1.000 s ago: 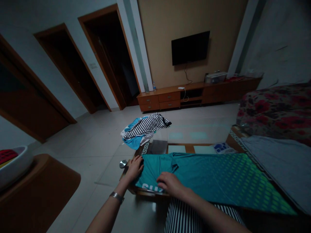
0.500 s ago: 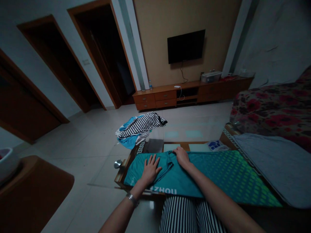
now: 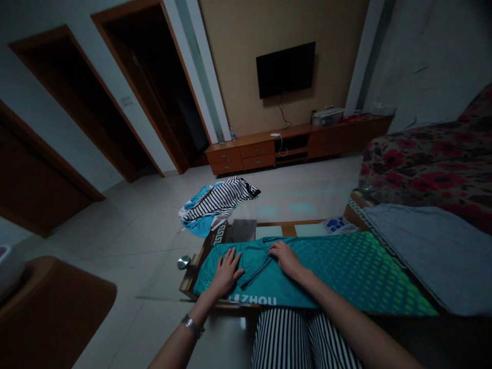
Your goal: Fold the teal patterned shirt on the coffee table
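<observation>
A teal garment [image 3: 307,256] with white lettering and a green dotted pattern lies across the wood-framed table [image 3: 187,283] in front of my knees. My left hand [image 3: 226,271] rests on its left part, palm down with the fingers spread. On the folded piece near the middle, my right hand [image 3: 284,258] has its fingers bent, the fingertips at the edge of the fold. Whether they pinch the cloth is hard to make out, though they press together against it.
Striped and blue clothes [image 3: 219,202] lie heaped beyond the table's left end. A grey cloth [image 3: 430,251] covers the right side, near the flowered sofa [image 3: 434,169]. A round metal knob [image 3: 183,262] stands at the left corner. Behind is a TV cabinet [image 3: 257,150].
My right hand has moved a little toward me over the fold, its fingers now more bent. My left hand has shifted slightly left. The whole view has turned a little.
</observation>
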{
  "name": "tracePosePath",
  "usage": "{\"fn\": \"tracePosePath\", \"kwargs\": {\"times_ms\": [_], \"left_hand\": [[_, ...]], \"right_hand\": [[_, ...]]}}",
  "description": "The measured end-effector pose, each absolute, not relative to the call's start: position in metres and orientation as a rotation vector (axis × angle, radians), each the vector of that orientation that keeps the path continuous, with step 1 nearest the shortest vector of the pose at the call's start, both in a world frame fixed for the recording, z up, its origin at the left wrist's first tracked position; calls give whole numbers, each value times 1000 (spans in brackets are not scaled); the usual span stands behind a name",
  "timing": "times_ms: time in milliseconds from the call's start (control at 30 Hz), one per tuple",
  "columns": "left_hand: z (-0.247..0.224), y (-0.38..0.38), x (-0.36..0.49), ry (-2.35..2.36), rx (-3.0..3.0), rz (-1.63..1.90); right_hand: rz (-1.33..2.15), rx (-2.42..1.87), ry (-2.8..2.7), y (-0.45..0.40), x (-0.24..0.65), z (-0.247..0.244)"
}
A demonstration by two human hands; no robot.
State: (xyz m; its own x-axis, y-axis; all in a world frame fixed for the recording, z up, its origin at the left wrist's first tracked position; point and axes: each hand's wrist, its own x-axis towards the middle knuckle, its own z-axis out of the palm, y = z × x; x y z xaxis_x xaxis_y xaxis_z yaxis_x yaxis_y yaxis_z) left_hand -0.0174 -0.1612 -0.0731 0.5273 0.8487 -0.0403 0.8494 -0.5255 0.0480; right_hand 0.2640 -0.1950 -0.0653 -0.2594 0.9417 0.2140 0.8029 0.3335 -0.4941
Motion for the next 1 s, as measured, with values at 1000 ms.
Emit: {"fn": "tracePosePath", "kwargs": {"times_ms": [1000], "left_hand": [[-80, -146, 111, 1202, 2975, 71]], "right_hand": [[-7, -2384, -1440, -245, 484, -99]]}}
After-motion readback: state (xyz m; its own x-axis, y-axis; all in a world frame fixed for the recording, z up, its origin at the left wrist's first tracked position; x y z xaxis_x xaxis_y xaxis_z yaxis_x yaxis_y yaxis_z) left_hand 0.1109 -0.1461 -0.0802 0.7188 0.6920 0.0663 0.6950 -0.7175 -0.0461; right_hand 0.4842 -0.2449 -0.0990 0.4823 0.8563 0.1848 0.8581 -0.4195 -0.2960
